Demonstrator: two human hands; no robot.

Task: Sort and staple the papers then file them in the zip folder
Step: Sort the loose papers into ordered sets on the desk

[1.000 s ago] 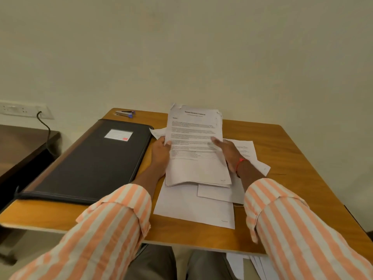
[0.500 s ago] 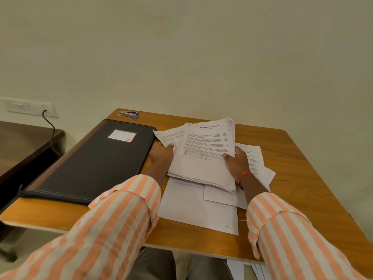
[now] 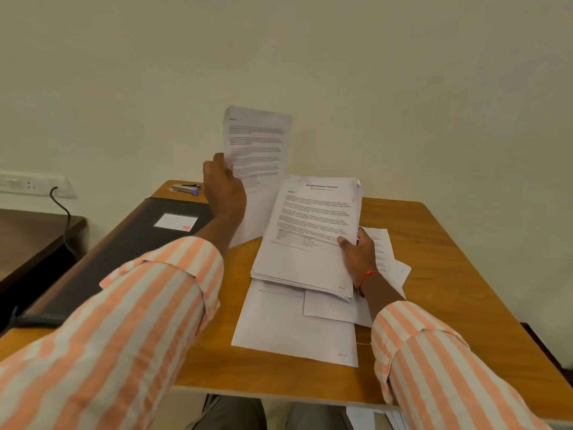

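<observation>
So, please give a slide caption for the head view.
Left hand lifts one sheet; right hand holds the stack.

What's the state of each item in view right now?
left hand: raised, pinching single sheet upright
right hand: gripping paper stack, tilted up
loose sheets: flat on table
zip folder: closed, flat
stapler: untouched, far corner
</observation>
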